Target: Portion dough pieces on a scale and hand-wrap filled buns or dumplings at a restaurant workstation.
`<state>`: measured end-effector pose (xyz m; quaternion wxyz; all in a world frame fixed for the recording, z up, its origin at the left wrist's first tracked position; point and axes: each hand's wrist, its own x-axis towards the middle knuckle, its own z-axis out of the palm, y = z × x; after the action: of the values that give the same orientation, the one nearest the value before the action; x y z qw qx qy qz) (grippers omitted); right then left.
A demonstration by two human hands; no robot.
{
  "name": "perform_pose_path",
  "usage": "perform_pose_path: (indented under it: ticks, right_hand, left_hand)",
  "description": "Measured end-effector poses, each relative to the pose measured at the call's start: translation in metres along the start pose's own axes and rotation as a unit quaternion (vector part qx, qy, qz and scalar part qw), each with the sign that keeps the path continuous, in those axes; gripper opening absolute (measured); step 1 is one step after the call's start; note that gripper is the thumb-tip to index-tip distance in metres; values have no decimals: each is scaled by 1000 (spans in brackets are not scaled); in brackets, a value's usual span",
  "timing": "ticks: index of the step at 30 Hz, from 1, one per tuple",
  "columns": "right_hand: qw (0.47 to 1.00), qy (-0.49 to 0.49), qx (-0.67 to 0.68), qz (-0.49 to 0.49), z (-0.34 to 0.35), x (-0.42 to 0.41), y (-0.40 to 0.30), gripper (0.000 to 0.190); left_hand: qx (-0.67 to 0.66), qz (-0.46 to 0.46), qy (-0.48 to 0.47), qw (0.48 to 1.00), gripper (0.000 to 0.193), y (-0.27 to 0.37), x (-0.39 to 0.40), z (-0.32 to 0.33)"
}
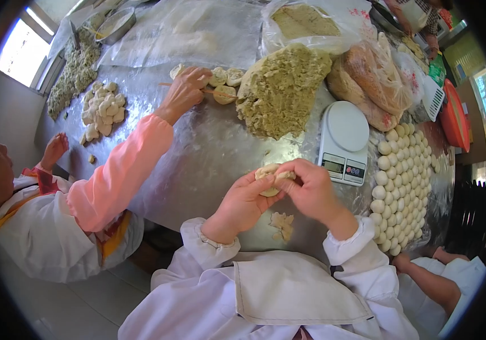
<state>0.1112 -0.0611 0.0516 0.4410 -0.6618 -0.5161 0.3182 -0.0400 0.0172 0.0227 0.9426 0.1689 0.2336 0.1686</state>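
My left hand cups a pale piece of dough above the metal table. With bent fingers, my right hand pinches a bit of dough at the right side of that piece. Below my hands lies a torn, flat dough scrap. Beyond them rises a large lump of crumbly, greenish-beige filling. To the right of it stands a white digital kitchen scale with a bare round platform.
At left, a co-worker's hand reaches to several round dough pieces, near a thin stick. Small dough lumps are heaped farther left. Many pale balls stand in rows at right, behind which lie bagged masses. Another person's arm is lower right.
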Motion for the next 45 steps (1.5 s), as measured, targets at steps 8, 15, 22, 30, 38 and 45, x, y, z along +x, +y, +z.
perform_pose_path:
  ticks: [8, 15, 22, 30, 38, 45]
  right_hand:
    - [911, 217, -303, -174, 6, 127, 44, 29]
    - [942, 42, -308, -131, -14, 126, 34, 49]
    - [940, 40, -253, -228, 11, -15, 11, 71]
    - [940, 168, -175, -242, 4, -41, 26, 48]
    - [903, 306, -204, -221, 10, -52, 4, 36]
    - [913, 298, 277, 33, -2, -36, 12, 41]
  left_hand:
    - [-114, 36, -52, 992, 38, 22, -4, -26]
    - [79, 72, 34, 994, 30, 17, -8, -12]
    - [64, -21, 33, 997, 28, 0, -9, 26]
    - [200, -33, -62, 977, 33, -31, 1, 41]
    - [97, 42, -142, 984, 36, -53, 5, 38]
    - [177, 117, -21, 977, 47, -65, 11, 79]
